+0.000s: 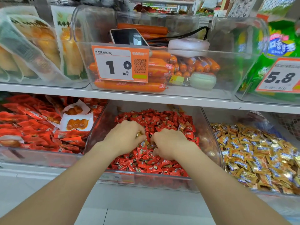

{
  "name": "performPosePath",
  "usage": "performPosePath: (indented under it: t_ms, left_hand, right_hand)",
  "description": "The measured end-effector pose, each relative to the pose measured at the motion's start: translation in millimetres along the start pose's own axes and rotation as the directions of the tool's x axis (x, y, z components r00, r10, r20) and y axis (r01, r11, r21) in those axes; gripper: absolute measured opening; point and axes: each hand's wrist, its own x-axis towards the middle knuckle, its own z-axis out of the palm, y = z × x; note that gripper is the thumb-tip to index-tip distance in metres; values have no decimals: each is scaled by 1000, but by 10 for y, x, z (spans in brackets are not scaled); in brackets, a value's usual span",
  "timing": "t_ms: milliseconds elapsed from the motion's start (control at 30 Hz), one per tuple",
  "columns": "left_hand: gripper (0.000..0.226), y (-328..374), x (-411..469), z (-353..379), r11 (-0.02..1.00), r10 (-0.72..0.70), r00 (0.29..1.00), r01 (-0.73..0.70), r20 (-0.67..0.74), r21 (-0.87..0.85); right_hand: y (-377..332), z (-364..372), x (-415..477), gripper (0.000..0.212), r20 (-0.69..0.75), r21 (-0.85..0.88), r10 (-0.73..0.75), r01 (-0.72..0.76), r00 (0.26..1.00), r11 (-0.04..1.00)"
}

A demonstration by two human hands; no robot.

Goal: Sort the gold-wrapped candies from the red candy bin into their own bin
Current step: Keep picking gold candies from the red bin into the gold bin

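Digging in crinkly red candies, left hand grip pinches foil-gold candy; right hand grip unclear.

Shop: price tags, clear bins of packaged snacks on shelves.

Right hand fingertips buried in red candies; grasp hidden.

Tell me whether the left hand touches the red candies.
Touching. The head view shows the left hand, fingers curled round a gold-wrapped candy, sunk into the red candies with no gap.
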Motion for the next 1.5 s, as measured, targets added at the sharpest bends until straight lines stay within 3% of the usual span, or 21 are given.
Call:
performPosePath:
  t_ms: [100,167,233,333,500,600,667,733,767,800,833,900,933,967,1067,1133,1233,1300,1367,1400,1500]
  left_hand:
    - [28,49,-10,32,987,22,990,-43,139,154]
    - [20,72,-9,51,982,22,990,-48,142,181]
    - [18,59,-6,52,987,27,989,-49,147,150]
    - [19,35,-15,7,998,48,990,-44,129,-36]
    - [20,132,-126,-149,958,26,998,-9,54,-288]
    - [23,276,-238,-183,919,7,999,7,34,-393]
    - [23,432,-338,-174,835,10,999,10,33,-550]
    - [24,661,-466,-154,743,13,1000,4,21,-669]
    - [23,785,-531,-137,710,14,1000,-6,6,-704]
    - [22,927,-597,-131,672,17,1000,-18,-10,-740]
    - [18,1076,-657,-138,631,27,999,-40,-29,-775]
    - [6,1389,-730,-163,602,81,993,-119,-87,-790]
    - [8,1559,-736,-168,622,117,985,-172,-126,-764]
    - [15,1740,-726,-173,658,157,973,-231,-170,-716]
    - [19,2305,-597,-124,764,246,930,-360,-274,-535]
    - [18,2615,-384,56,811,268,917,-380,-295,-445]
    - [20,2923,-25,442,832,260,918,-371,-300,-413]
    - [40,3021,163,656,899,239,962,-270,-131,-345]
    - [72,3051,270,758,962,231,968,-212,100,-172]
    - [80,3044,288,768,971,235,961,-225,148,-83]
    - [71,2961,165,601,918,351,935,-353,43,180]
  right_hand:
    - [58,25,11,27,-51,18,1,-1,999,1000]
    - [123,37,-9,28,-86,86,-2,10,996,996]
    - [212,33,-51,34,-104,221,7,16,995,975]
    - [332,-43,-162,42,-153,471,44,34,987,881]
    - [404,-248,-547,34,-126,884,113,60,986,464]
    - [502,-275,-830,33,-85,972,121,56,989,226]
    - [624,-299,-1037,33,-66,996,121,57,990,70]
    - [812,-300,-1257,33,-98,995,186,98,978,10]
    - [925,-286,-1358,33,-121,993,268,114,956,38]
    - [1065,-229,-1433,34,-156,985,378,114,913,129]
    - [1221,-144,-1483,36,-213,952,484,70,849,297]
    - [1582,96,-1514,34,-377,743,628,-183,681,644]
    - [1740,209,-1521,28,-435,620,643,-308,630,722]
    - [1858,286,-1541,26,-436,527,632,-387,641,756]
    - [2123,508,-1570,45,-265,294,536,-462,802,837]
    - [2247,592,-1622,49,-221,305,472,-399,853,865]
    - [2386,582,-1811,50,-359,509,457,-239,814,827]
    - [2436,536,-1973,39,-472,643,509,-115,720,758]
    - [2424,501,-2111,26,-481,708,588,-107,650,698]
    - [2389,485,-2151,23,-467,723,610,-121,639,681]
    - [2190,395,-2163,23,-474,729,592,-88,652,679]
